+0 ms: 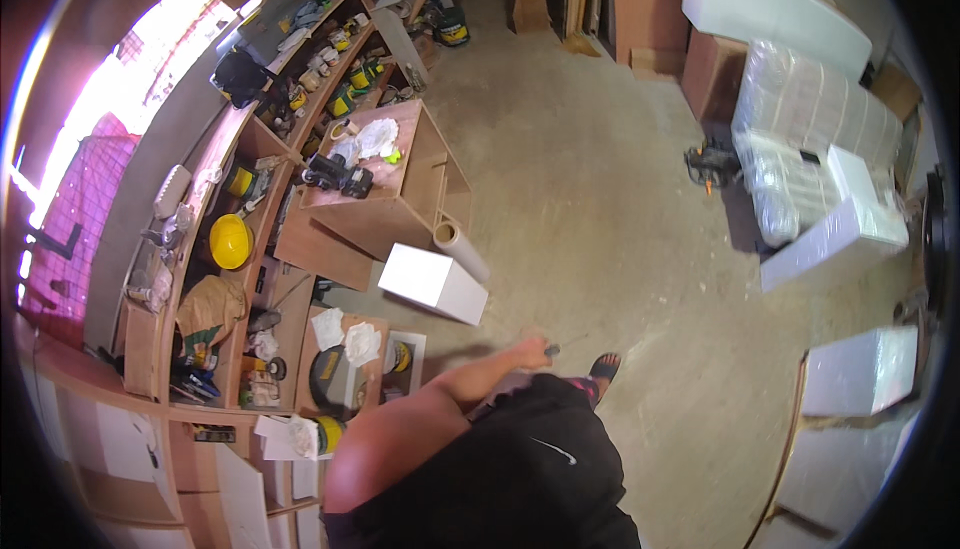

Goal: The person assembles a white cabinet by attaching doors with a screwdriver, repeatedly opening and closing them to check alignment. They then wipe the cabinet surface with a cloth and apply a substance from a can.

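My left hand (528, 351) reaches across in front of my body, its fingers closed around a small tool. The tool has a dark handle (552, 350) and a thin shaft pointing right, much like a screwdriver; blur and distance hide its exact kind. Beyond this hand, slightly to the left, a white box-shaped panel piece (430, 282) rests on the floor. Beside it stands a brown cardboard-like roll (462, 251). My right hand and forearm do not show. One sandaled foot (604, 367) is visible just right of the tool.
Wooden shelving (275, 174) along the left holds tubs, tools and a yellow bowl-like object (231, 241). A wooden cabinet (425, 164) carries a black power tool (338, 177) and white cloth. Plastic-wrapped furniture (810, 114) and white wrapped panels (860, 374) line the right. Concrete floor (590, 179) lies between.
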{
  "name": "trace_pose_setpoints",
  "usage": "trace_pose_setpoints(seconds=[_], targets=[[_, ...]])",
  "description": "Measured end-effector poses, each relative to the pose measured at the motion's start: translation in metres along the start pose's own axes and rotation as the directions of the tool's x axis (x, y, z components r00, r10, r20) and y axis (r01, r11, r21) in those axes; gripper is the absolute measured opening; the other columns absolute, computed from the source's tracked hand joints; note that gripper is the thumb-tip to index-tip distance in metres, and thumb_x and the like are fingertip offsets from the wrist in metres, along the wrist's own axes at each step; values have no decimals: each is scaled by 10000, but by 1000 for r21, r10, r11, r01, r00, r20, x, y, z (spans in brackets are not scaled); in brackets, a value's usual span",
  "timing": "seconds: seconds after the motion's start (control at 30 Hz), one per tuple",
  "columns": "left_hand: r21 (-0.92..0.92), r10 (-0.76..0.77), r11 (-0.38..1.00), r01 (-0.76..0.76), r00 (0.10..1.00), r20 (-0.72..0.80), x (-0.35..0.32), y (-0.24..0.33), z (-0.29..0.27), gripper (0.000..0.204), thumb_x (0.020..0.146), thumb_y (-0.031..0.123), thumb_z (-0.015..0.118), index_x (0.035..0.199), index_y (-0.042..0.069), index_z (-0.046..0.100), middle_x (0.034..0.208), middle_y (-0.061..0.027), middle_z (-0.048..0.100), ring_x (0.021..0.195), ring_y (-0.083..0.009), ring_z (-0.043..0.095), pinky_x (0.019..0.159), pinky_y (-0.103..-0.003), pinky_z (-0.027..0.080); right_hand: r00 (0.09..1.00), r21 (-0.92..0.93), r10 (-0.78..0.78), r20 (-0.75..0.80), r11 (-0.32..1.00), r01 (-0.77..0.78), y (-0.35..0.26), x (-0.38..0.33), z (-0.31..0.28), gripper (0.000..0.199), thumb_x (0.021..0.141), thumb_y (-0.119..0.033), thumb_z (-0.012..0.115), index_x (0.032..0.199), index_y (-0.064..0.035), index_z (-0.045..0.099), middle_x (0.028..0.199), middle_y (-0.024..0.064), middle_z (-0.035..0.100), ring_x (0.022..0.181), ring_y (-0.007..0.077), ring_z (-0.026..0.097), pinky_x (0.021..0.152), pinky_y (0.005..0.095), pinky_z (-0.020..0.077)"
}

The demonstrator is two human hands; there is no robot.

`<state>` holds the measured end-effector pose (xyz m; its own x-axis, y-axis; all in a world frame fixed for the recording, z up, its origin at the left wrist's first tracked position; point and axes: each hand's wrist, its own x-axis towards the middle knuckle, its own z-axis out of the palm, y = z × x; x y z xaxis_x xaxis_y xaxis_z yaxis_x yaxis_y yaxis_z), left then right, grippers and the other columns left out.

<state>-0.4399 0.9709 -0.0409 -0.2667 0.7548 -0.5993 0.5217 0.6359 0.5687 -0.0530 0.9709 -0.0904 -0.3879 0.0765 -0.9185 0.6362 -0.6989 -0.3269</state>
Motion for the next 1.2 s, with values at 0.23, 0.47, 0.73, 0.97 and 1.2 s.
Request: trace_pose_setpoints(seconds=[0.23, 0.47, 0.73, 0.97, 1.2], targets=[[35, -419, 906, 421, 883, 211, 88, -11, -38, 331, 748, 294, 635, 854, -8, 721, 869, -224, 707, 764, -348, 692, 693, -455, 535, 928, -5, -175, -329, 983, 183, -218, 38, -144, 792, 912, -618, 461, 1443, -35, 393, 1463, 216, 407, 1353, 370, 371, 1030, 568, 336], [-656, -328, 755, 6, 870, -369, 149, 40, -127, 306, 787, 187, 604, 1025, 3, 551, 681, -142, 617, 582, -274, 638, 518, -429, 500, 899, -161, -275, -340, 959, 232, -441, 98, -214, 793, 914, -622, 447, 1457, -48, 375, 1478, 206, 387, 1360, 371, 355, 1030, 581, 326], [-932, -791, 336, 133, 577, -203, 139, -20, -129, 273, 774, 243, 634, 903, 23, 539, 624, -69, 557, 486, -184, 571, 429, -348, 482, 990, -328, 16, -143, 942, -63, -632, 246, -281, 796, 916, -627, 431, 1474, -64, 354, 1496, 194, 365, 1368, 372, 336, 1029, 596, 315], [-831, -842, 499, -244, 89, -532, 129, -51, -273, 583, 791, 202, 589, 1306, 1, 403, 1112, -211, 566, 1117, -368, 531, 986, -428, 416, 937, -731, -301, -179, 678, 79, -882, 310, -178, 489, 926, -469, 541, 1174, -48, 543, 946, 132, 600, 715, 234, 583, 537, 377, 471], [-799, -896, 431, -419, -95, -433, 115, -96, -414, 593, 852, 214, 599, 1370, 25, 382, 1079, -185, 582, 1041, -301, 580, 887, -413, 467, 923, -755, -361, 134, 567, 331, -1024, 347, 52, 315, 954, -413, 559, 1027, -109, 528, 757, 40, 553, 550, 114, 491, 416, 237, 335]])
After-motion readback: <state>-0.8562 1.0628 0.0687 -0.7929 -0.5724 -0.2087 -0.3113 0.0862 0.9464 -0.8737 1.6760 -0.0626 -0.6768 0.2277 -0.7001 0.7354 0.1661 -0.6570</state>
